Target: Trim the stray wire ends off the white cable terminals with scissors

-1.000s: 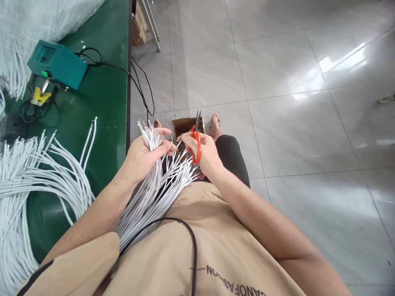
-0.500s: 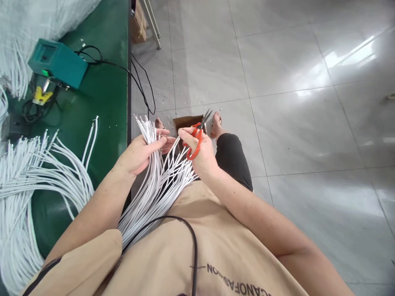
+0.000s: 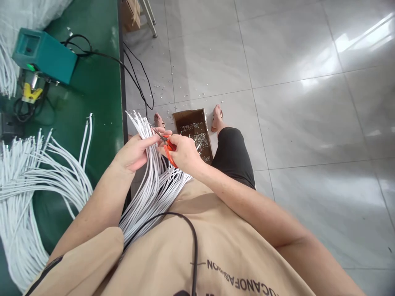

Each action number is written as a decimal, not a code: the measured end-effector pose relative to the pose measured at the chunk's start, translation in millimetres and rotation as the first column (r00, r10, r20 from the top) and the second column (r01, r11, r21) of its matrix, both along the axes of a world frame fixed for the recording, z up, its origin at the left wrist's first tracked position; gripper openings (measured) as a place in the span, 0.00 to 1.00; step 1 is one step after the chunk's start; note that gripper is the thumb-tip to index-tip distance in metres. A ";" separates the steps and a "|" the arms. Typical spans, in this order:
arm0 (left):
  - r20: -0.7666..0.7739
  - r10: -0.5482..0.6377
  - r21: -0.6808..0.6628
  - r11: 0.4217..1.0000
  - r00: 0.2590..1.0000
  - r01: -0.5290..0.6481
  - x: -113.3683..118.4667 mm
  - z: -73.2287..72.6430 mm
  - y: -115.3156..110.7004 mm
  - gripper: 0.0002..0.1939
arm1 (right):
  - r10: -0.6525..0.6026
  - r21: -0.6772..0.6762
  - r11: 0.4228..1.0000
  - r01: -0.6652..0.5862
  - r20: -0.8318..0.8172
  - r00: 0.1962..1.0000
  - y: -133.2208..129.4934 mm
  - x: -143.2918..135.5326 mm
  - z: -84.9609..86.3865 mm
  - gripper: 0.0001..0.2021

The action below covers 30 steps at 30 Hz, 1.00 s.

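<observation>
My left hand (image 3: 137,151) is closed round a bundle of white cables (image 3: 154,170), whose cut ends stick up past the thumb. The rest of the bundle runs down across my lap. In my right hand (image 3: 185,151) are scissors with red handles (image 3: 169,153), their dark blades pointing up and left against the left fingers and the cables. Whether the blades close on a cable is too small to tell. Below the hands, a cardboard box (image 3: 207,127) on the floor holds many small clippings.
On the green table (image 3: 105,94) at left lie more white cables (image 3: 18,193), a teal machine (image 3: 51,55) with a yellow part (image 3: 31,95), and black cords. Clippings are scattered over the grey tiled floor (image 3: 293,123). A black cord (image 3: 193,238) crosses my shirt.
My right hand has moved left with the scissors to my left hand. The blades now point up and left instead of up and right. More of the box is visible.
</observation>
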<state>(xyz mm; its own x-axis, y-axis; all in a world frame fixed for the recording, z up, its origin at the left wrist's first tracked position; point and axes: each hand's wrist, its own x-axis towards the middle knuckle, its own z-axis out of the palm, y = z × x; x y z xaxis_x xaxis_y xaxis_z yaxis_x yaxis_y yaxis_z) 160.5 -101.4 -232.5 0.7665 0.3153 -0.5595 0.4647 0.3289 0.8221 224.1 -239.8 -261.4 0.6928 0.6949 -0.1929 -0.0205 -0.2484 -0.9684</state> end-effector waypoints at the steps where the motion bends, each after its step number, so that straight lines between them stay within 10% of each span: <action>1: -0.001 -0.001 0.011 1.000 1.000 0.001 -0.6 0.3 0.5 0.12 | -0.004 0.000 1.000 0.004 -0.039 0.999 1.0 -0.6 -3.9 0.13; 9: -0.201 -0.280 0.222 0.921 0.939 0.322 -4.2 0.6 10.5 0.29 | -0.118 0.101 0.970 0.220 -0.597 0.794 -12.0 2.6 -16.7 0.16; 17: -0.163 -0.290 0.104 0.945 0.943 0.309 -6.5 -6.2 9.0 0.25 | 0.083 0.282 0.941 0.186 -0.727 0.682 -15.5 -0.1 -16.0 0.19; 24: -0.123 -0.249 0.092 0.961 0.961 0.261 -5.8 0.1 3.8 0.25 | -0.124 0.001 0.989 0.146 -0.522 0.844 -30.6 12.4 1.8 0.12; 30: -0.135 -0.245 0.128 0.957 0.960 0.262 -5.4 -1.2 4.9 0.19 | 0.023 -0.258 0.965 -0.054 -0.121 0.992 -37.2 3.9 -3.8 0.15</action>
